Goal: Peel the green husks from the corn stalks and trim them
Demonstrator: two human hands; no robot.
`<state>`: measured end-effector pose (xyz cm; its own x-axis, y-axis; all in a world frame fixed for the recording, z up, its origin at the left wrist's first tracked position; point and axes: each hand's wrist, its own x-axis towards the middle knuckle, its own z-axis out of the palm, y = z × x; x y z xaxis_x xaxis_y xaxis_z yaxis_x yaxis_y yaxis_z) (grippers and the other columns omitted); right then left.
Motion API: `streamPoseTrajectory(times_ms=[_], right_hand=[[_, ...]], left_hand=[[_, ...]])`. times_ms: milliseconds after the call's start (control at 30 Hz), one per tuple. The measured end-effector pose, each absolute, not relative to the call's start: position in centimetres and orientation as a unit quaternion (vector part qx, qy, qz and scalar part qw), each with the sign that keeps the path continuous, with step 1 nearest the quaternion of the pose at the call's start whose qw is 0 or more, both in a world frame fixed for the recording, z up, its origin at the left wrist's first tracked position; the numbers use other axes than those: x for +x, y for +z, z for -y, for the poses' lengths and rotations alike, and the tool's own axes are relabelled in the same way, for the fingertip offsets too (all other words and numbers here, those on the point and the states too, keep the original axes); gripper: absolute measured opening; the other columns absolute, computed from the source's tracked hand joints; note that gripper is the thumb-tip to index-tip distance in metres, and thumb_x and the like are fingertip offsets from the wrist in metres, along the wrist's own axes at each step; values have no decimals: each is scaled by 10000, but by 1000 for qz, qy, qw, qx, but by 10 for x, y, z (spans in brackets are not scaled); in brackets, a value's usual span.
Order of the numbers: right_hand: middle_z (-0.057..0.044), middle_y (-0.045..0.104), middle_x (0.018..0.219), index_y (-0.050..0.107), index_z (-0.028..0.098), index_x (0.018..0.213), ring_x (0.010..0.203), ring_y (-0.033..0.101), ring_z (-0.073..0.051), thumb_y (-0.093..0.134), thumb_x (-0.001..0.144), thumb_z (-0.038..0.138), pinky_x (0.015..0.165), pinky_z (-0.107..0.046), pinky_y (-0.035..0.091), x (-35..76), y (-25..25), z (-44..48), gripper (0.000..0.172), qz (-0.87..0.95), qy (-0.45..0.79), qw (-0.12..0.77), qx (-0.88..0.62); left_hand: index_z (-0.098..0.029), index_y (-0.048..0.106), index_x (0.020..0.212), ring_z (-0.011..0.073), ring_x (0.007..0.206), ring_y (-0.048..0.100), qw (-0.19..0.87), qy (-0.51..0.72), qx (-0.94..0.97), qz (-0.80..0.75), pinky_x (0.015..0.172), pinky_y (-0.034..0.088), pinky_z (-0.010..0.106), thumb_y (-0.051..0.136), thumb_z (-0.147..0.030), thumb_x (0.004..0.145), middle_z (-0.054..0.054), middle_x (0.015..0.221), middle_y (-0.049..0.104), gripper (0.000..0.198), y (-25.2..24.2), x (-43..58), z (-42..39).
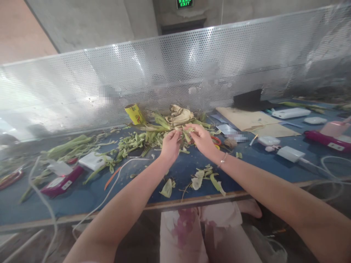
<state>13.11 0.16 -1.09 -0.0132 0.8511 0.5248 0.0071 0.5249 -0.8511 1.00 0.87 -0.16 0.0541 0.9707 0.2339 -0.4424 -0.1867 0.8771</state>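
Observation:
My left hand [170, 145] and my right hand [202, 140] are close together over the far part of the blue table. The right hand's fingers close around a short piece of pale green stalk [187, 136]. Fingertips of the left hand are pinched beside it; what they hold is too small to make out. Just behind the hands lie a dried, cream-coloured husk [179, 116] and long green leaves [161, 121]. To the left is a heap of green plant pieces [131, 142]. Nearer to me lie pale torn leaves [197, 179]. Red-handled scissors [216, 140] show partly behind the right wrist.
A perforated metal screen [175, 73] runs along the back of the table [153, 179]. A yellow tube [135, 114] leans there. Magenta devices [62, 182] sit at both sides, with white cables [120, 171] and chargers [290, 154]. Brown cardboard [246, 118] lies right.

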Motion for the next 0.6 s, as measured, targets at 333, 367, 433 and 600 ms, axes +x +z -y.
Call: streamPoseTrajectory(times_ms=[333,367,433,600], right_hand=[[-76,620,1079,561,189,1026,889,622,-157,515,750,180,793,-310,519,130,-9,1,280,640,310,620,-331],[-75,630,1068,584,185,993,905,619,-161,506,769,196,813,-316,510,130,-8,2,238,648,289,619,-337],[-73,640,1067,615,185,961,969,602,-174,471,809,217,868,-334,482,132,-6,4,211,670,241,610,-347],[-79,624,1131,428,227,1260,942,614,-189,432,848,231,805,-351,500,133,-5,7,411,700,231,580,-346]], left_hand=[[-182,614,1007,157,960,578,374,609,617,-329,826,451,280,612,-148,671,75,1065,629,338,-11,10,-9],[-182,616,991,153,952,579,370,612,617,-328,829,448,279,615,-167,679,73,1051,633,312,-11,10,-8],[-180,616,958,135,890,584,365,623,605,-335,811,445,268,623,-204,686,59,974,644,273,-11,10,-8],[-169,577,867,81,718,560,438,661,520,-317,727,439,234,613,-238,689,8,789,610,194,-10,9,-9]])
